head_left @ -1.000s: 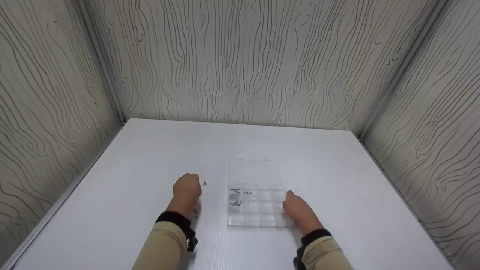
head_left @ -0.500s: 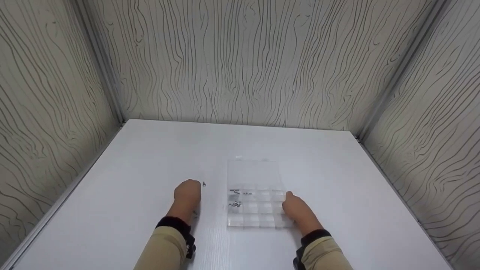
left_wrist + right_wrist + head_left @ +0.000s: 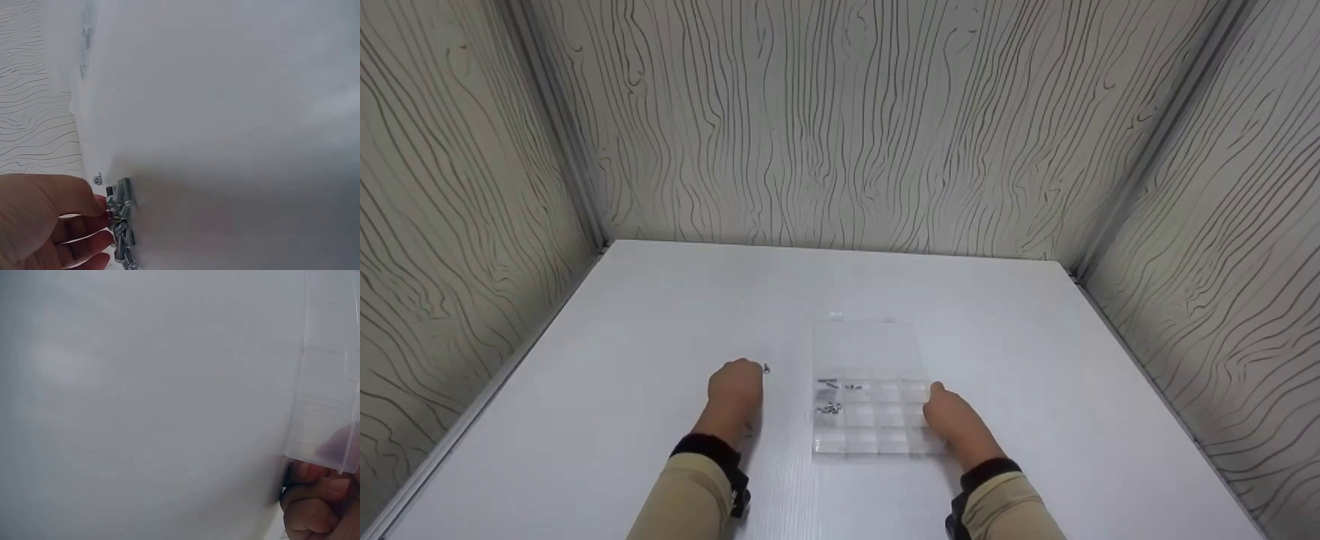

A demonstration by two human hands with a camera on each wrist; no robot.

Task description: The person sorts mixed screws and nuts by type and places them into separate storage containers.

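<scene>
With the right hand point(image 3: 960, 421) gripping the box point(image 3: 887, 414), the left hand point(image 3: 735, 394), half-curled at screws point(image 3: 121, 228) nearer the left edge of the table point(image 3: 607, 367), pinch unclear, should gather few.

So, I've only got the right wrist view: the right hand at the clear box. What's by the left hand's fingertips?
Observer: A cluster of metal screws lies right at the fingertips of the left hand; whether it pinches any, I can't tell.
Operator: And is there anything in the box yet?
Observer: Yes, the head view shows small metal parts in compartments of the clear box, on its left side.
</scene>
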